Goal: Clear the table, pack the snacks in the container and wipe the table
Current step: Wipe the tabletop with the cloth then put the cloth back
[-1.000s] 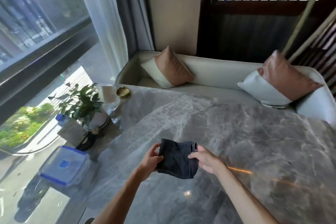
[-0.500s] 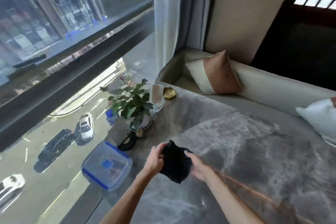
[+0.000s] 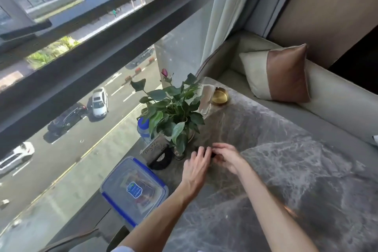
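Note:
A dark cloth (image 3: 213,155), folded small, lies low on the grey marble table (image 3: 286,170) and shows only as a sliver between my hands. My left hand (image 3: 195,164) lies over it with fingers fairly straight. My right hand (image 3: 227,156) curls its fingers round the cloth's right side. Both hands are just in front of the potted plant. The clear snack container (image 3: 135,190), with blue clips and its lid on, sits at the table's left edge, left of my left forearm. Packets show through the lid.
A potted plant (image 3: 173,112), a blue-capped bottle (image 3: 144,129), a metal box (image 3: 155,147) and a black round object (image 3: 160,161) crowd the window side. A glass (image 3: 206,98) and gold dish (image 3: 219,96) stand at the far corner. A cushioned bench (image 3: 286,73) runs behind.
My hands carried the cloth forward and left to the plant and lowered it to the table. The cloth went from spread to bunched small. My view turned left toward the window.

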A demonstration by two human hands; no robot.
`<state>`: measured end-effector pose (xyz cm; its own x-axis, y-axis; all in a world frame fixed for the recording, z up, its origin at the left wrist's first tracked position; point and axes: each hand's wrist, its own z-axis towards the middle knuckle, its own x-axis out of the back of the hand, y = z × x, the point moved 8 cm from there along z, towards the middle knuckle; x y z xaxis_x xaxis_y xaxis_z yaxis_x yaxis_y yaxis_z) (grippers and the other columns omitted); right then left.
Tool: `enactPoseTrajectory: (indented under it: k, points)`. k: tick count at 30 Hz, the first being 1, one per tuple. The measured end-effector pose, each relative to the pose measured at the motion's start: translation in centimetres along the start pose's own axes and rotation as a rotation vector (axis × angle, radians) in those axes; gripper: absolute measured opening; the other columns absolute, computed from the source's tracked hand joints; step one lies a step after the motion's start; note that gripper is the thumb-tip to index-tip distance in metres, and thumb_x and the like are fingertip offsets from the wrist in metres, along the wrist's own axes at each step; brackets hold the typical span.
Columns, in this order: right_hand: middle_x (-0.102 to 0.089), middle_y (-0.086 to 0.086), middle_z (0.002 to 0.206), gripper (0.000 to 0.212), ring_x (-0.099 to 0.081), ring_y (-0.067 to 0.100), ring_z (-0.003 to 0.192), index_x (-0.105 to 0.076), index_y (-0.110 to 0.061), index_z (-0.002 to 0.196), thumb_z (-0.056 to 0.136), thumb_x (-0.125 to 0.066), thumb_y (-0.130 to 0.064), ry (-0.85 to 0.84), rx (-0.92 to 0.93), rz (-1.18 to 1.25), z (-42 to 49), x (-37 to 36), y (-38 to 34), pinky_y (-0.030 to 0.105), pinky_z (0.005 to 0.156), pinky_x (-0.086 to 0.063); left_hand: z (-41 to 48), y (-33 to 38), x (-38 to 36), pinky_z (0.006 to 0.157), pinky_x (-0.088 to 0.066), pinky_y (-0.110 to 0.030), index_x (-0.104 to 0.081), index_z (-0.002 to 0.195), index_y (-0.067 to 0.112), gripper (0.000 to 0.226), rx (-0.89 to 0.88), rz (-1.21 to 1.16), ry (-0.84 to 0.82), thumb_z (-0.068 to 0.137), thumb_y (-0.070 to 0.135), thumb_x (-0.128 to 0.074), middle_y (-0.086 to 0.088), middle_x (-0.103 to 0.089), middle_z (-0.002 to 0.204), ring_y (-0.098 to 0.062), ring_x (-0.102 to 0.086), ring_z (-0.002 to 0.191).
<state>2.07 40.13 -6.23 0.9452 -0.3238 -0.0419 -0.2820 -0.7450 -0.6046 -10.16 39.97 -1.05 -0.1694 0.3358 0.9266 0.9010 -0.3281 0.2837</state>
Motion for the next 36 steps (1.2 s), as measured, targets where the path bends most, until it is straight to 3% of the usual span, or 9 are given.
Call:
enactPoseTrajectory:
  k: [4,7,11,15,24,27,29,33,36]
  points:
    - [-0.061,0.008,0.077,0.029,-0.056,0.015,0.065,-0.066,-0.007,0.109,0.089,-0.053,0.009,0.013,0.009,0.039,1.5,0.6,-1.8,0.020,0.050,-0.056,0.5,-0.9,-1.1,0.077,-0.054,-0.048,-0.029,0.145,0.019,0.060,0.039,-0.256,-0.048,0.089,0.003,-0.046,-0.010,-0.044,0.124,-0.034,-0.057,0.105]
    - [-0.059,0.006,0.081,0.031,-0.054,0.012,0.065,-0.068,-0.008,0.110,0.088,-0.053,0.008,0.017,0.035,-0.080,2.4,0.6,-2.5,0.021,0.056,-0.054,0.8,-1.8,-1.9,0.086,-0.050,-0.048,-0.043,0.136,0.015,0.047,0.082,-0.410,-0.096,0.090,0.010,-0.047,-0.013,-0.046,0.124,-0.039,-0.058,0.103]
    - [-0.063,0.004,0.086,0.033,-0.057,0.009,0.067,-0.071,-0.019,0.100,0.088,-0.052,0.006,-0.023,0.155,-0.136,3.2,0.4,-4.9,0.021,0.058,-0.049,2.3,-1.9,-0.2,0.077,-0.050,-0.047,-0.053,0.126,0.013,0.044,0.074,-0.292,0.068,0.083,0.003,-0.049,-0.013,-0.051,0.112,-0.036,-0.057,0.092]
    - [-0.069,0.001,0.088,0.032,-0.058,0.008,0.068,-0.072,-0.022,0.094,0.084,-0.055,0.004,0.030,0.214,-0.135,4.5,2.3,-5.9,0.021,0.055,-0.045,2.6,0.1,1.2,0.058,-0.049,-0.036,-0.065,0.107,0.013,0.054,-0.035,-0.078,0.194,0.055,-0.002,-0.064,-0.008,-0.060,0.087,-0.029,-0.058,0.072]
    - [-0.065,0.016,0.099,0.025,-0.059,0.020,0.081,-0.064,-0.001,0.109,0.085,-0.063,0.004,0.206,0.058,-0.482,7.6,6.5,1.0,0.030,0.068,-0.049,0.5,0.4,-7.6,0.065,-0.054,-0.026,-0.072,0.110,0.022,0.073,-0.080,0.054,-0.033,0.038,0.012,-0.083,0.000,-0.065,0.085,-0.020,-0.063,0.072]
    - [-0.070,0.008,0.103,0.024,-0.064,0.024,0.096,-0.066,-0.015,0.104,0.082,-0.066,-0.006,0.250,0.042,-0.788,7.5,7.4,1.8,0.030,0.087,-0.049,-0.2,0.1,-8.6,0.071,-0.054,-0.029,-0.071,0.107,0.025,0.060,0.002,-0.005,-0.086,0.047,0.018,-0.074,0.001,-0.063,0.089,-0.021,-0.063,0.078]
    - [-0.071,0.001,0.105,0.025,-0.064,0.025,0.104,-0.066,-0.024,0.105,0.085,-0.059,-0.010,0.302,0.058,-0.927,7.3,7.5,1.6,0.030,0.087,-0.049,-0.8,-0.6,-9.6,0.084,-0.050,-0.035,-0.065,0.108,0.023,0.041,0.108,-0.121,-0.137,0.068,0.025,-0.057,-0.001,-0.061,0.100,-0.025,-0.060,0.094]
    - [-0.069,0.002,0.114,0.024,-0.061,0.027,0.110,-0.067,-0.022,0.111,0.089,-0.063,-0.030,0.349,0.265,-1.045,7.6,5.2,-0.6,0.035,0.088,-0.050,-2.4,-3.9,-10.1,0.083,-0.048,-0.041,-0.044,0.101,0.019,0.016,0.600,-0.618,-0.022,0.093,0.031,-0.037,-0.002,-0.058,0.108,-0.026,-0.056,0.101]
    - [-0.070,0.006,0.113,0.033,-0.060,0.028,0.113,-0.068,-0.019,0.113,0.088,-0.064,-0.040,0.264,0.322,-1.071,8.6,2.8,-1.4,0.038,0.093,-0.050,-2.8,-5.9,-10.1,0.086,-0.046,-0.041,-0.045,0.108,0.013,0.027,0.883,-0.821,0.065,0.098,0.038,-0.040,-0.011,-0.061,0.114,-0.034,-0.060,0.105]
